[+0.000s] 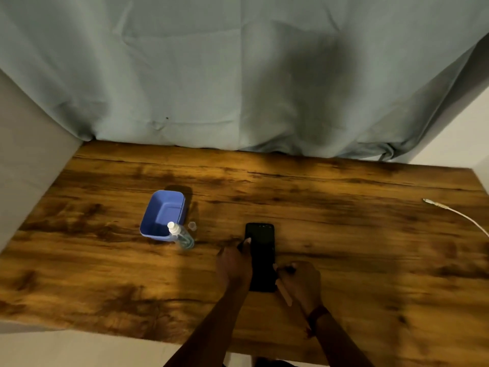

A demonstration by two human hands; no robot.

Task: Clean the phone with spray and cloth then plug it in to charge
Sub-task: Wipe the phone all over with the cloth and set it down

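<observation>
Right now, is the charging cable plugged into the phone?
No, the cable lies on the table at the far right, apart from the phone.

We are holding both forearms toward twelve o'clock, left hand [234, 260] at eleven, right hand [300, 282] curled at one.

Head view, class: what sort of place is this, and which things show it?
Probably a home desk corner, staged for recording: a wood-grain table, a grey-green sheet hung behind it, and a white charging cable lying at its right edge.
</observation>
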